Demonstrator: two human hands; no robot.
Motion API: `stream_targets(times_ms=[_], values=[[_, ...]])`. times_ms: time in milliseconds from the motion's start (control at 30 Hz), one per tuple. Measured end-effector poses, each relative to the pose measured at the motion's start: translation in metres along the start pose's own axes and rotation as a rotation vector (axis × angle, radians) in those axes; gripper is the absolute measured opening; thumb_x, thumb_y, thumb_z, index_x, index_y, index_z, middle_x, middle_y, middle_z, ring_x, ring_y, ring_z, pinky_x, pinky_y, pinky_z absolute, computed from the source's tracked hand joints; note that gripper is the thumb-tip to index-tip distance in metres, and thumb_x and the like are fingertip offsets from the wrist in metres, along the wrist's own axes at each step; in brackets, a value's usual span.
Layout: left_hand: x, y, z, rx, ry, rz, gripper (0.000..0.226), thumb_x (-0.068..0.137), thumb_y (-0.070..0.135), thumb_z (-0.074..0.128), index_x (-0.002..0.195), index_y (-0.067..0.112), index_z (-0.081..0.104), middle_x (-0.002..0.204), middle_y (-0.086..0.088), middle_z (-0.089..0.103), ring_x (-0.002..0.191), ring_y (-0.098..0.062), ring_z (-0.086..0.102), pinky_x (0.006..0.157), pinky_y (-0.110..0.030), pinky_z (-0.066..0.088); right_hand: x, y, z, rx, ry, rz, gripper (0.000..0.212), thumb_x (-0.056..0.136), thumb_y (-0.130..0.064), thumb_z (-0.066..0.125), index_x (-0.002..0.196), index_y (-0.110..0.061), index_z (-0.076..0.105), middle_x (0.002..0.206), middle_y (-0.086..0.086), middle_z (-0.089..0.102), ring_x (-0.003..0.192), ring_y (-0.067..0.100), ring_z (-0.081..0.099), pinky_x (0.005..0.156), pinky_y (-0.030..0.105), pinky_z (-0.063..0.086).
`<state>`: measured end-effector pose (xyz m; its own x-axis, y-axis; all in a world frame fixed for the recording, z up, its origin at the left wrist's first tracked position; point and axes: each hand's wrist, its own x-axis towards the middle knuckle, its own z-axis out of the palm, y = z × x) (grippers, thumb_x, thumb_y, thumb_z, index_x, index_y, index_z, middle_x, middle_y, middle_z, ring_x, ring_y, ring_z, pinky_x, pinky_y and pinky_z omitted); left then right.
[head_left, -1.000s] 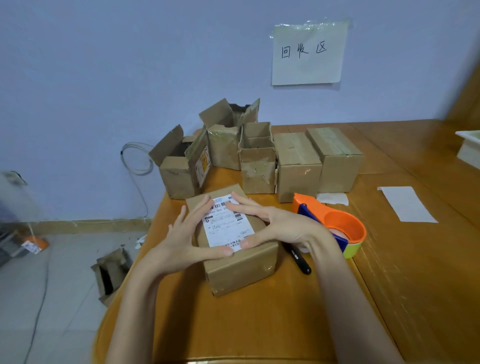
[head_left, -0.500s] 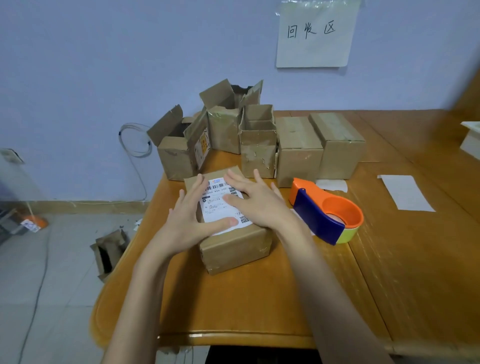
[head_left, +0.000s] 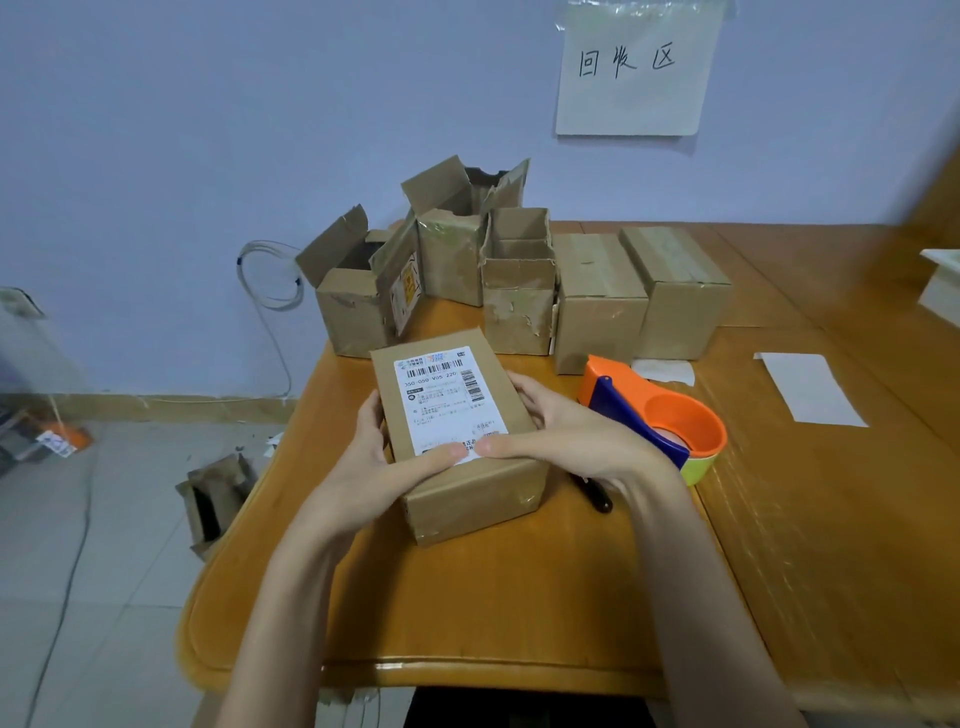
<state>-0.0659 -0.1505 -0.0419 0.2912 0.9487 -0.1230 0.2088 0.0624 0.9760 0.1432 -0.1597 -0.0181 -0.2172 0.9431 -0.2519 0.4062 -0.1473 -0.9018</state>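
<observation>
The brown cardboard box (head_left: 467, 488), on the wooden table's (head_left: 519, 597) near left, is grasped at both sides by the left hand (head_left: 374, 462) and right hand (head_left: 566, 436), its white printed label (head_left: 447, 400) seemingly stuck, only the near edge left to press.

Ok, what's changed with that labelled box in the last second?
The hands stopped pressing the label flat. The left hand slid to the left side of the box, the right hand to its right; both now grip it, thumbs on the label's near edge. The tape dispenser and boxes behind stayed put.
</observation>
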Motion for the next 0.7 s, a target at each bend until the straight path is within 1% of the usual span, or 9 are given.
stream_targets(times_ms=[67, 133, 200, 267, 333, 400, 433, 567, 700], values=[[0.000, -0.002, -0.006, -0.010, -0.061, -0.020, 0.136, 0.040, 0.052, 0.087, 0.151, 0.035, 0.011, 0.125, 0.028, 0.045, 0.124, -0.003, 0.044, 0.097, -0.023, 0.039, -0.003, 0.009, -0.005, 0.080, -0.045, 0.005, 0.096, 0.075, -0.029, 0.082, 0.151, -0.029, 0.023, 0.147, -0.014, 0.043, 0.130, 0.005, 0.045, 0.112, 0.030, 0.035], [-0.001, -0.003, -0.011, -0.102, -0.088, -0.048, 0.147, 0.028, 0.049, 0.094, 0.151, 0.037, 0.015, 0.142, 0.020, 0.042, 0.130, -0.007, 0.043, 0.109, -0.034, 0.037, -0.004, 0.015, -0.006, 0.165, -0.011, 0.006, 0.104, 0.065, -0.042, 0.084, 0.151, -0.031, 0.026, 0.149, -0.011, 0.042, 0.133, 0.007, 0.043, 0.115, 0.037, 0.032], [-0.004, -0.004, -0.011, -0.233, -0.028, -0.076, 0.151, 0.021, 0.047, 0.096, 0.150, 0.038, 0.018, 0.150, 0.013, 0.036, 0.132, -0.014, 0.043, 0.112, -0.043, 0.035, -0.007, 0.015, -0.003, 0.203, 0.058, 0.015, 0.103, 0.063, -0.055, 0.082, 0.149, -0.034, 0.029, 0.150, -0.010, 0.040, 0.134, 0.008, 0.043, 0.115, 0.037, 0.032], [-0.007, -0.004, -0.001, -0.236, 0.141, -0.107, 0.136, 0.030, 0.052, 0.092, 0.146, 0.036, 0.022, 0.147, 0.006, 0.035, 0.127, -0.014, 0.046, 0.108, -0.038, 0.039, -0.012, 0.008, 0.002, 0.130, 0.098, 0.046, 0.094, 0.072, -0.054, 0.075, 0.150, -0.032, 0.028, 0.150, -0.010, 0.039, 0.132, 0.007, 0.043, 0.108, 0.028, 0.037], [-0.010, -0.007, 0.014, -0.165, 0.355, -0.073, 0.108, 0.049, 0.053, 0.087, 0.138, 0.030, 0.031, 0.137, 0.000, 0.037, 0.110, -0.008, 0.050, 0.089, -0.023, 0.044, -0.014, 0.000, 0.008, 0.041, 0.114, 0.093, 0.086, 0.078, -0.051, 0.071, 0.150, -0.026, 0.029, 0.145, -0.010, 0.046, 0.118, 0.005, 0.049, 0.088, 0.019, 0.043], [-0.015, -0.012, 0.027, -0.210, 0.479, -0.004, 0.082, 0.062, 0.044, 0.084, 0.128, 0.028, 0.038, 0.127, -0.007, 0.044, 0.094, -0.005, 0.052, 0.073, -0.018, 0.041, -0.016, -0.007, 0.012, -0.016, 0.144, 0.162, 0.078, 0.079, -0.054, 0.070, 0.142, -0.022, 0.039, 0.134, -0.008, 0.056, 0.106, 0.005, 0.055, 0.077, 0.016, 0.046], [-0.017, -0.013, 0.031, -0.253, 0.493, 0.016, 0.073, 0.068, 0.040, 0.084, 0.125, 0.027, 0.040, 0.123, -0.008, 0.048, 0.090, -0.005, 0.053, 0.070, -0.017, 0.040, -0.018, -0.009, 0.014, -0.043, 0.159, 0.191, 0.073, 0.079, -0.056, 0.069, 0.137, -0.020, 0.045, 0.128, -0.007, 0.059, 0.103, 0.006, 0.057, 0.079, 0.019, 0.049], [-0.016, -0.015, 0.035, -0.348, 0.546, 0.077, 0.045, 0.085, 0.025, 0.070, 0.123, 0.024, 0.046, 0.105, 0.000, 0.058, 0.091, -0.010, 0.058, 0.069, -0.020, 0.042, -0.021, -0.015, 0.025, -0.151, 0.201, 0.170, 0.052, 0.086, -0.057, 0.058, 0.124, -0.021, 0.060, 0.119, -0.006, 0.066, 0.100, 0.011, 0.061, 0.090, 0.034, 0.052], [-0.014, -0.016, 0.035, -0.478, 0.626, 0.092, 0.036, 0.088, 0.019, 0.067, 0.119, 0.027, 0.051, 0.095, 0.005, 0.060, 0.098, -0.021, 0.061, 0.083, -0.037, 0.045, -0.024, -0.019, 0.039, -0.008, 0.338, 0.102, 0.071, 0.079, -0.058, 0.065, 0.137, -0.025, 0.044, 0.130, -0.009, 0.057, 0.106, 0.009, 0.055, 0.087, 0.029, 0.050]])
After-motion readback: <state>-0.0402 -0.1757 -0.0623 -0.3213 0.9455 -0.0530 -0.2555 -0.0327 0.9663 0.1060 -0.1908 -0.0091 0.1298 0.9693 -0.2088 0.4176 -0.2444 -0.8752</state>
